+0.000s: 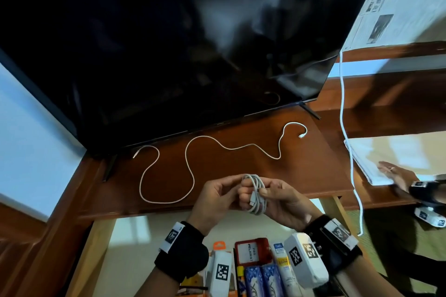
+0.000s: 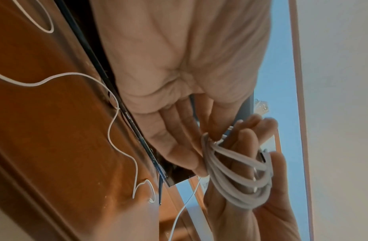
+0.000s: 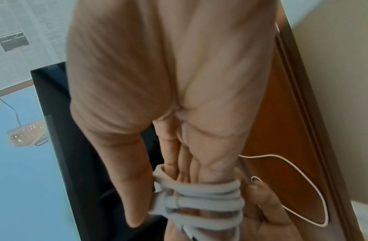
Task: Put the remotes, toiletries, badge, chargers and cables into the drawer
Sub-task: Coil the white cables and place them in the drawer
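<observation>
A loose white cable (image 1: 190, 171) lies in wide curves on the brown wooden tabletop (image 1: 241, 164), from the far left near the foot of the black television (image 1: 169, 43) to the far right, where its small plug rests. It is well apart from both hands.

Near the front edge of the tabletop, the left hand (image 1: 214, 198) and the right hand (image 1: 282, 202) meet around a coiled cable (image 1: 256, 194), white-grey, wound in several loops. In the left wrist view the loops go around the fingers of the right hand, and the left hand pinches the top of the coil between thumb and fingertips (image 2: 212, 133). The right hand's grip is closed on the coil: its thumb presses the loops from the right side, and one connector end lies along the loops.

Below the hands, in the near part of the scene, an open drawer (image 1: 125, 260) holds an orange package (image 1: 218, 247), a red badge holder (image 1: 252, 252), two blue tubes (image 1: 263, 279) side by side and a white tube (image 1: 284, 270). The wrist cameras hide part of them.

On the right, a second white cable (image 1: 342, 108) hangs down from the far side, past the edge of the tabletop. A newspaper (image 1: 391, 2) stands at the far right. Another person's hand (image 1: 395, 173) rests flat on a white folded paper (image 1: 386, 152) there.
</observation>
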